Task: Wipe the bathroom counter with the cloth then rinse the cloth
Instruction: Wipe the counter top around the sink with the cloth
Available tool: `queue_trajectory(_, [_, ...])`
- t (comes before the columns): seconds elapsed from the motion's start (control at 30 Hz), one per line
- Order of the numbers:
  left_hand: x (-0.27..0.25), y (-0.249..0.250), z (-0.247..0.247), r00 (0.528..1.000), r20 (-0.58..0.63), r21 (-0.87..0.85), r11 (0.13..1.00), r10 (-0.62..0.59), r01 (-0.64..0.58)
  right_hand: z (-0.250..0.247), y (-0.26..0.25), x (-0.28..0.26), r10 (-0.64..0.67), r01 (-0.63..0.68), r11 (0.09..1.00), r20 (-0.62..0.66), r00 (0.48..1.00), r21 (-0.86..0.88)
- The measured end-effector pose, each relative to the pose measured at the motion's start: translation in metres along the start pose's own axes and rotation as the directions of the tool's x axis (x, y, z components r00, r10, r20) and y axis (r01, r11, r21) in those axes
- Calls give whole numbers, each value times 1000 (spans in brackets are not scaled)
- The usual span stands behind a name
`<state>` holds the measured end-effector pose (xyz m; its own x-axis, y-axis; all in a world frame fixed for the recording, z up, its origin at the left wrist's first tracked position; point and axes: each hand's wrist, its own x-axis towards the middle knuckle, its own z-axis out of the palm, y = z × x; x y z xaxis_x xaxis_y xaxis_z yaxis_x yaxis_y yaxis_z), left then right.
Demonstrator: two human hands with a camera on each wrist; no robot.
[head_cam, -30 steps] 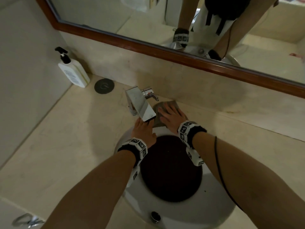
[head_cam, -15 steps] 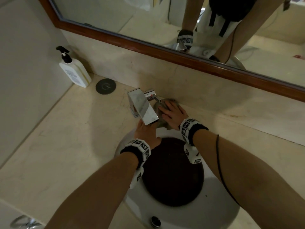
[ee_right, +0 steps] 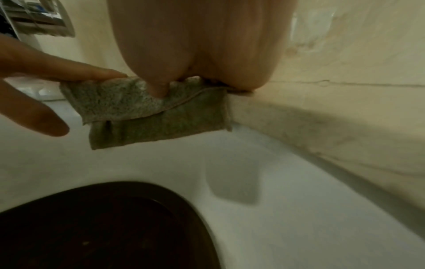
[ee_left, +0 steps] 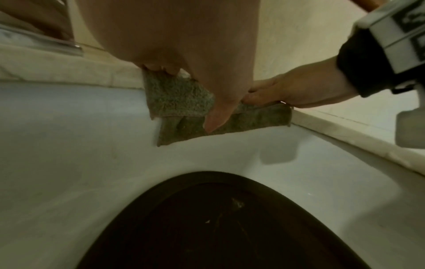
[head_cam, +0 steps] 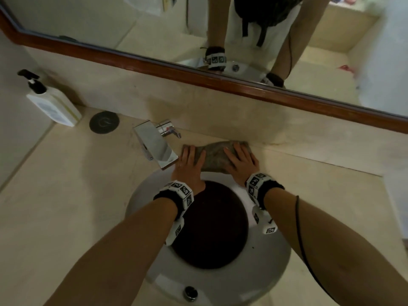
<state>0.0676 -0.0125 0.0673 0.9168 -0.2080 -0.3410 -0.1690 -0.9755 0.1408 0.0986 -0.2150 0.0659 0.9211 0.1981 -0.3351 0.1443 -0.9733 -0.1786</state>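
The cloth [head_cam: 217,157] lies folded on the counter [head_cam: 66,191] at twelve o'clock from the sink [head_cam: 265,268], between its rim and the back wall, and its near edge droops over the rim into the bowl. I press my left hand [head_cam: 189,166] flat on its nine o'clock end and my right hand [head_cam: 241,161] on its three o'clock end, fingers straight and spread, gripping nothing, so that my weight goes through the whole pad and it sweeps the narrow strip behind the bowl, I judge. The tap [head_cam: 157,145] stands just beside my left hand at ten o'clock. I count one cloth, one tap, one sink, one soap bottle [head_cam: 54,107] and one round dark disc [head_cam: 104,122] far off at ten o'clock.
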Motion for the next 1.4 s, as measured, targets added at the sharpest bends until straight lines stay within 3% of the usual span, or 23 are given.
queue_trajectory(0.17, [9, 10, -8, 1000, 24, 4, 1000, -2, 2, -6, 1, -8, 102, -103, 995, 81, 991, 4])
queue_trajectory(0.33, [20, 20, -10, 1000, 12, -4, 1000, 24, -24, 0, 3, -14, 163, -164, 986, 61, 985, 9])
queue_trajectory(0.47, [31, 26, -4, 988, -104, -11, 993, 117, -119, -1, 24, -18, 110, -110, 994, -2, 994, 0])
queue_trajectory(0.57, [35, 35, -4, 981, -98, -9, 986, 167, -168, -3, 33, -19, 42, -43, 999, -35, 998, -30])
queue_trajectory(0.87, [40, 55, -7, 992, -98, 81, 994, 86, -78, -4, 44, -17, -38, 38, 999, -14, 999, -20])
queue_trajectory(1.0, [32, 61, -9, 987, -121, 68, 993, 108, -101, -3, 41, -18, -43, 42, 999, -43, 998, -29])
queue_trajectory(1.17, [24, 59, -12, 985, -139, -17, 994, 101, -104, -4, 31, -23, -44, 37, 998, -114, 993, -57])
queue_trajectory(1.4, [-7, 38, -25, 989, -101, -310, 941, 110, -136, -16, -4, -40, -57, 60, 998, -83, 995, 34])
